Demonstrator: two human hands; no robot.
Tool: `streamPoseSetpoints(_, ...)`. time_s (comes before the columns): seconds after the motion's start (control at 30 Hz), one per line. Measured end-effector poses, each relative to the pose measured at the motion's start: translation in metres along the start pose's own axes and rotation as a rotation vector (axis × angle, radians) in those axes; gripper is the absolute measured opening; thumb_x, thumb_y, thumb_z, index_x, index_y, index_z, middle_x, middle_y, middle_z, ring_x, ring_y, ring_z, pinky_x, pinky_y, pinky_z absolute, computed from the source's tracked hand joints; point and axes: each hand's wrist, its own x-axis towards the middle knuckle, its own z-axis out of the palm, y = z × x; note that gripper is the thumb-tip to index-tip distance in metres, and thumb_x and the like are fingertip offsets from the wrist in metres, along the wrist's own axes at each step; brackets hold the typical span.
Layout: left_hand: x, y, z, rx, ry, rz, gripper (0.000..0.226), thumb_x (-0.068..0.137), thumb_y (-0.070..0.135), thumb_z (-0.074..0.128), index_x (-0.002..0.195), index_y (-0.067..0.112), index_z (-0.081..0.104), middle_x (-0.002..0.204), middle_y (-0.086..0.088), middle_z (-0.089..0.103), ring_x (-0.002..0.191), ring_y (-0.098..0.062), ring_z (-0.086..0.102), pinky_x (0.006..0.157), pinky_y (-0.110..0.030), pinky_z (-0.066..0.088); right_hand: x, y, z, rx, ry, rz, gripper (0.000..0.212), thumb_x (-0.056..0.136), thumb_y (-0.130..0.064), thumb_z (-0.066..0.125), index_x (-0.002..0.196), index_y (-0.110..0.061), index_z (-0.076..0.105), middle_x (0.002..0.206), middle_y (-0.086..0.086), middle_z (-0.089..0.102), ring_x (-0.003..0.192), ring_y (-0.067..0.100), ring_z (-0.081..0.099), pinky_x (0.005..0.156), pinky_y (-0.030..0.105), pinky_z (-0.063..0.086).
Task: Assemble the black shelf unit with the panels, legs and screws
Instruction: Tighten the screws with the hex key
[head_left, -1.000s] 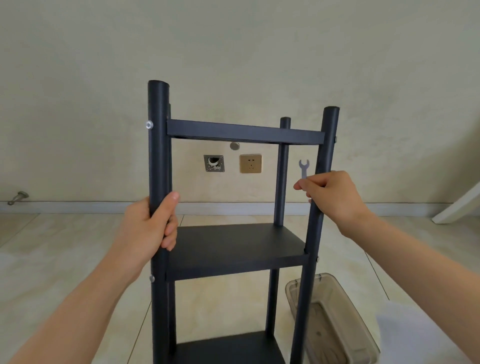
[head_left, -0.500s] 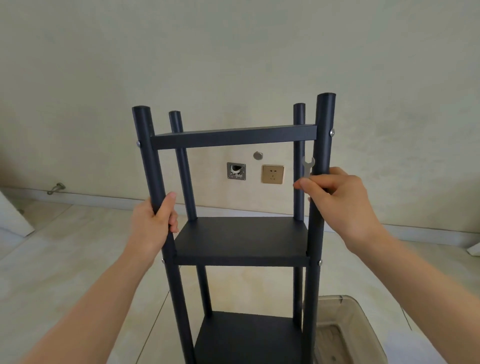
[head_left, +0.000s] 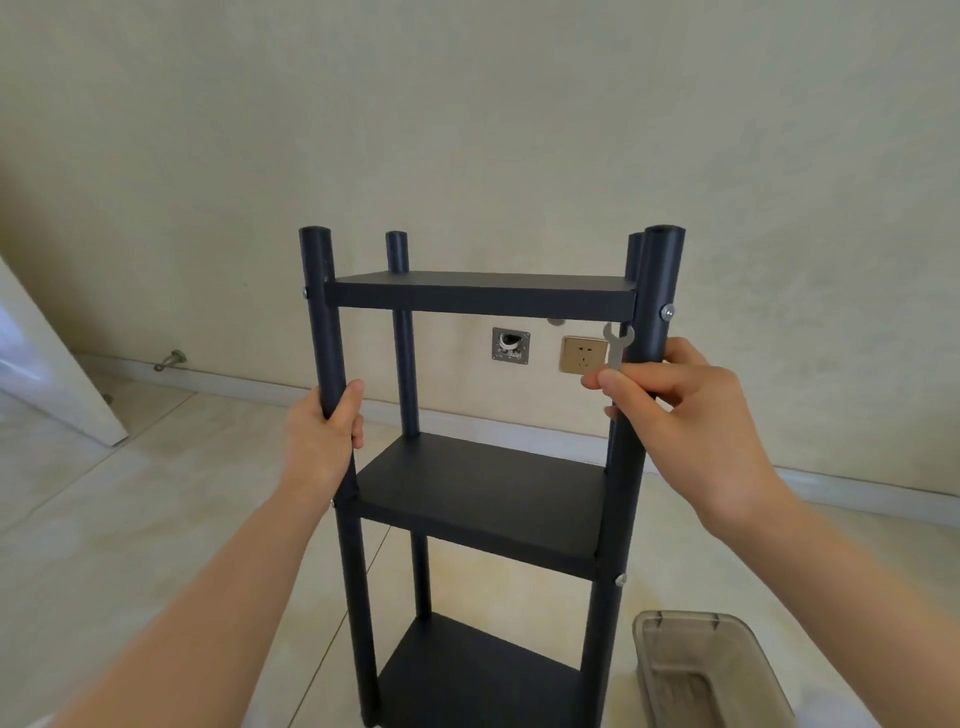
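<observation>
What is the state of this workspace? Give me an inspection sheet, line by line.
Surface: tiled floor; shelf unit held upright over it.
Job's things: three panels fixed between four legs; screw heads on the front legs.
Clutter: clear plastic box on the floor, right of the unit.
Hands: left hand grips front left leg; right hand holds front right leg, pinching spanner.
Cables: white wire inside open wall box.
Surroundings: plain wall, gold socket, door stop, white panel at left.

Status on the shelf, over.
Left hand grips front left leg. Right hand grips front right leg, pinching wrench. Shelf unit standing, three panels fitted. Plastic bin alongside.
</observation>
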Motion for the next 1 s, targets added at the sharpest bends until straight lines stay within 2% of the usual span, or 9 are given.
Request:
streamPoseSetpoints(0.4,0.009,-0.005,0.003,0.02,0.035,-0.137,0.038,0.103,0.045,0.044,0.09,0.009,0.051,0.073,-0.007,0.05,0.066,-0.019,0.048,0.063,-0.028,0.04,-0.005,-0.01,0.01,0.082,-0.079,-0.086,0.013,0.087,-0.029,0.066,0.087,-0.032,0.078,0.102,-0.008,0.066,0.098,0.017,0.065,0.085,0.041,0.058)
streamPoseSetpoints(0.47,0.014,-0.001,0.004,0.03,0.05,-0.176,0.025,0.104,0.037,0.046,0.105,0.012,0.049,0.08,-0.005,0.05,0.07,-0.018,0.049,0.061,-0.028,0.039,-0.005,-0.012,0.011,0.097,-0.091,-0.105,0.013,0.088,-0.027,0.065,0.087,-0.032,0.078,0.102,-0.013,0.069,0.103,0.011,0.065,0.089,0.033,0.056)
streamPoseSetpoints(0.53,0.016,0.003,0.003,0.068,0.048,-0.209,0.018,0.103,0.019,0.049,0.118,0.01,0.044,0.086,-0.004,0.047,0.072,-0.016,0.048,0.06,-0.028,0.037,-0.006,-0.015,0.013,0.092,-0.114,-0.126,0.015,0.089,-0.024,0.065,0.088,-0.032,0.077,0.103,-0.021,0.069,0.108,0.0,0.062,0.09,0.014,0.051)
streamPoseSetpoints(0.6,0.016,0.006,-0.001,0.126,0.026,-0.236,0.032,0.098,0.01,0.054,0.126,0.006,0.038,0.097,-0.008,0.047,0.08,-0.02,0.049,0.067,-0.031,0.041,-0.006,-0.019,0.015,0.096,-0.15,-0.139,0.015,0.09,-0.021,0.065,0.091,-0.03,0.077,0.107,-0.026,0.068,0.11,-0.009,0.059,0.087,0.004,0.045)
streamPoseSetpoints(0.67,0.014,0.006,-0.007,0.181,0.005,-0.25,0.056,0.095,0.011,0.06,0.142,0.007,0.028,0.124,-0.013,0.048,0.103,-0.027,0.05,0.086,-0.039,0.044,-0.006,-0.022,0.017,0.114,-0.193,-0.152,0.016,0.091,-0.02,0.064,0.094,-0.028,0.077,0.111,-0.021,0.069,0.112,-0.009,0.058,0.088,0.003,0.043)
streamPoseSetpoints(0.73,0.01,0.005,-0.011,0.246,-0.034,-0.261,0.082,0.094,0.012,0.061,0.156,0.011,0.006,0.153,-0.013,0.032,0.132,-0.034,0.041,0.106,-0.044,0.039,-0.005,-0.025,0.018,0.141,-0.234,-0.146,0.018,0.092,-0.018,0.063,0.095,-0.028,0.077,0.111,-0.016,0.072,0.115,-0.006,0.058,0.093,0.005,0.043)
streamPoseSetpoints(0.8,0.002,0.007,-0.013,0.304,-0.089,-0.272,0.096,0.095,0.011,0.06,0.157,0.012,-0.014,0.165,-0.01,0.013,0.147,-0.033,0.026,0.114,-0.043,0.03,-0.002,-0.026,0.02,0.173,-0.256,-0.129,0.019,0.092,-0.018,0.063,0.094,-0.03,0.077,0.109,-0.016,0.073,0.118,-0.005,0.057,0.097,0.008,0.043)
streamPoseSetpoints(0.93,-0.014,0.017,-0.012,0.424,-0.205,-0.264,0.091,0.094,0.015,0.061,0.157,0.007,-0.005,0.165,-0.012,0.009,0.144,-0.035,0.03,0.11,-0.044,0.037,0.003,-0.027,0.021,0.199,-0.27,-0.115,0.02,0.093,-0.019,0.062,0.095,-0.032,0.077,0.113,-0.019,0.071,0.122,-0.004,0.055,0.104,0.019,0.042)
streamPoseSetpoints(1.0,-0.027,0.03,-0.008,0.496,-0.321,-0.253,0.087,0.097,0.023,0.059,0.159,0.012,-0.001,0.167,-0.008,0.001,0.148,-0.033,0.024,0.115,-0.044,0.03,0.004,-0.028,0.024,0.202,-0.268,-0.124,0.02,0.093,-0.019,0.062,0.095,-0.033,0.076,0.114,-0.016,0.071,0.121,-0.004,0.056,0.106,0.023,0.043)
